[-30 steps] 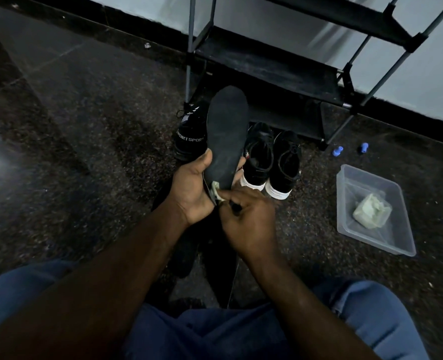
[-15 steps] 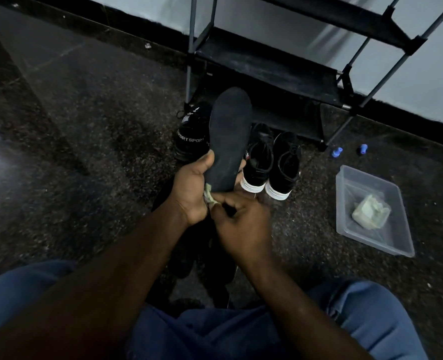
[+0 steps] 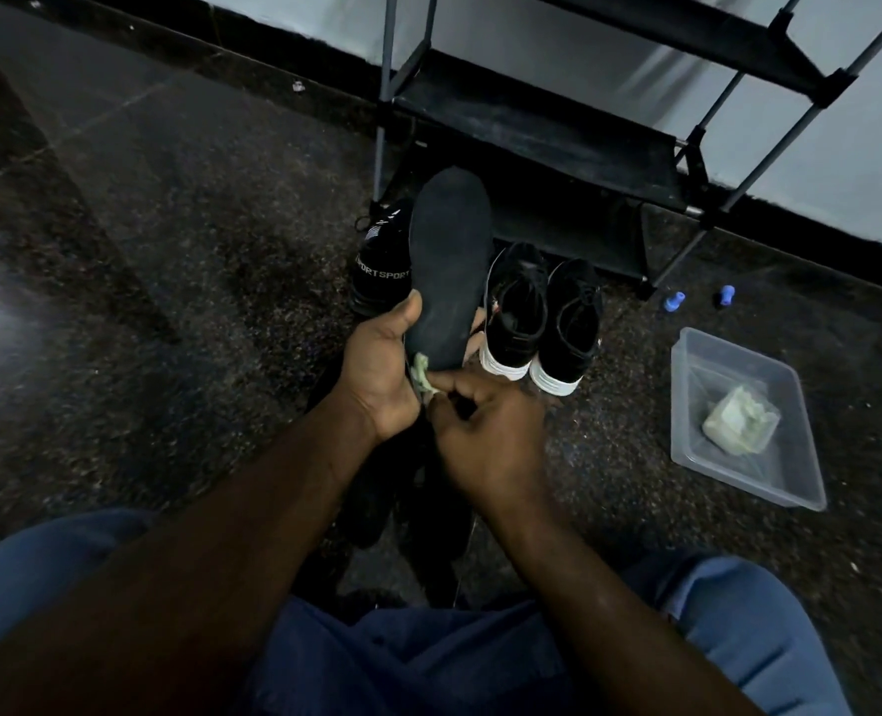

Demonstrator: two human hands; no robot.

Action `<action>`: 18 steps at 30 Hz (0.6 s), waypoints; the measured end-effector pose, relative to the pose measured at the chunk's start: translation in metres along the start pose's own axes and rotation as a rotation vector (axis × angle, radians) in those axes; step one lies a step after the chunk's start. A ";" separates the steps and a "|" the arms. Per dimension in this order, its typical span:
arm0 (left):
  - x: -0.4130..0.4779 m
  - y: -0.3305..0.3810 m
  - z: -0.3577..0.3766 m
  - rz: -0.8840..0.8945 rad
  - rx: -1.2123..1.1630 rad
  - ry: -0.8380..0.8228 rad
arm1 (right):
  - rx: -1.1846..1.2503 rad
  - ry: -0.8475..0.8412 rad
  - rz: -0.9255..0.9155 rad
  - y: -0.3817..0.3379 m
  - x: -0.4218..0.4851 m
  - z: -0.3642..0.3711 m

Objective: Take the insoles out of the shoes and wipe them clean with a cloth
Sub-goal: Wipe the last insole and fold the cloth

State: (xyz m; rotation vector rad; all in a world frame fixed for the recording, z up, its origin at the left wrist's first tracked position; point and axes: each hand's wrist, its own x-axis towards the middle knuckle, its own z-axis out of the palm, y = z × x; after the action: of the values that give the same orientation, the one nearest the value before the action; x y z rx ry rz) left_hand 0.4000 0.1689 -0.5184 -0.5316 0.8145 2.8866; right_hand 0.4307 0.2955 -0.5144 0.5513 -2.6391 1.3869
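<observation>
By the shoe rack (image 3: 531,126), over the floor (image 3: 196,250): one insole (image 3: 449,261) out, wipe ongoing

Left hand (image 3: 376,374) is gripping the black insole near its heel, toe end pointing up. Right hand (image 3: 485,431) is pinching a small pale cloth (image 3: 420,372) against the heel edge. Judging by that: removal done for this one, wiping underway. Just behind, white-soled pair (image 3: 519,302) and SPORT shoe (image 3: 382,261) are sitting; can't tell if their insoles are out. Off right, a spare cloth (image 3: 738,421) is lying in the clear tub (image 3: 712,364).

dark speckled floor (image 3: 196,261), black shoes (image 3: 516,307), clear tub (image 3: 790,488), shoe rack (image 3: 531,121)
</observation>
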 end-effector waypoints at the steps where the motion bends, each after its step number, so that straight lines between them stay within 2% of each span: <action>1: -0.003 0.001 0.002 -0.019 -0.001 0.002 | 0.072 -0.061 0.055 -0.001 -0.001 0.000; 3: -0.004 0.003 0.004 -0.039 0.002 0.013 | 0.257 -0.166 0.162 -0.004 0.002 -0.008; 5: -0.003 0.004 0.005 -0.034 0.001 0.007 | 0.276 -0.073 0.192 -0.002 0.011 -0.018; 7: -0.002 0.001 0.006 -0.044 -0.013 -0.019 | 0.091 0.116 0.145 0.004 0.021 -0.025; 8: -0.001 0.000 0.006 -0.046 -0.011 -0.021 | -0.025 0.152 0.085 0.006 0.024 -0.026; 11: 0.000 -0.003 0.004 -0.006 -0.011 -0.015 | -0.248 0.095 -0.117 0.005 0.015 -0.012; 13: 0.000 0.000 0.001 0.013 0.003 0.009 | -0.162 0.003 -0.094 0.000 0.005 -0.004; 16: -0.001 0.007 0.000 -0.017 -0.005 0.003 | 0.179 -0.173 0.145 -0.005 0.007 -0.009; 18: 0.000 0.009 0.002 -0.019 -0.016 -0.023 | 0.304 -0.096 0.241 -0.004 0.019 -0.017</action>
State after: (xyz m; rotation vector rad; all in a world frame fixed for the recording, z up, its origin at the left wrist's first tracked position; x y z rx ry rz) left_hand 0.3977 0.1624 -0.5127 -0.5041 0.7803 2.8787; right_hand 0.4137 0.3018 -0.4965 0.3422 -2.6546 1.8974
